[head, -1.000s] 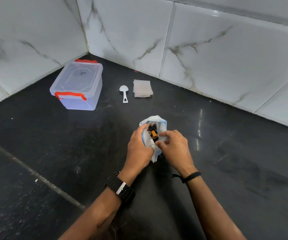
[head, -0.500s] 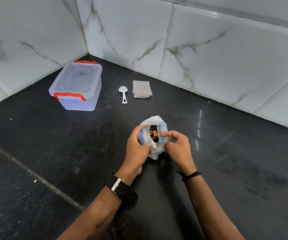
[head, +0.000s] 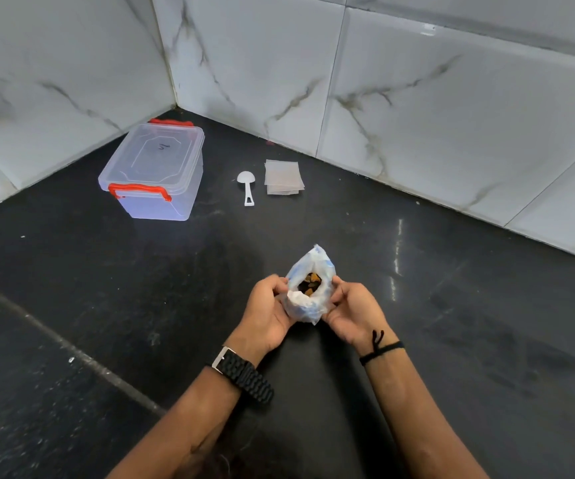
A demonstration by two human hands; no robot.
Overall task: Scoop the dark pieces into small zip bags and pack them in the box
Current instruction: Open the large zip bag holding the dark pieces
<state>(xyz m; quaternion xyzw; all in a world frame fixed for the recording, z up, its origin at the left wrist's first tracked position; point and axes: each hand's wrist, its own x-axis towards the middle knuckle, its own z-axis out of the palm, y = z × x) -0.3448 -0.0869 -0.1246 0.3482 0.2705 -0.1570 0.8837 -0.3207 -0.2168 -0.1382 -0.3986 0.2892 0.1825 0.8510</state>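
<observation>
Holding the plastic bag [head: 308, 299] between both hands, I keep it just above the black counter [head: 106, 288], near the middle of the view. My left hand [head: 268, 311] grips the bag's left side, fingers curled round the crumpled plastic and thumb up near the rim. My right hand [head: 353, 311] grips the right side the same way, fingers tucked under and thumb pinching the rim. The bag's mouth is pulled open between my thumbs, and inside it I see the dark pieces [head: 310, 284], mixed with a few orange-brown ones. The plastic is whitish with blue print that I cannot read.

A black watch [head: 242, 375] sits on my left wrist and a black thread band [head: 381, 349] on my right.

Farther back, near the corner of the marble-tiled walls [head: 417, 98], stands the clear box [head: 156, 174], its lid on and its red latches at the near and far ends. To its right lies the white scoop [head: 246, 184], bowl away from me and handle toward me, flat on the counter. Just beside the scoop, to the right, lies a small stack of zip bags [head: 283, 177], flat and apart from the wall. The box, the scoop and the stack all lie well apart from my hands.
</observation>
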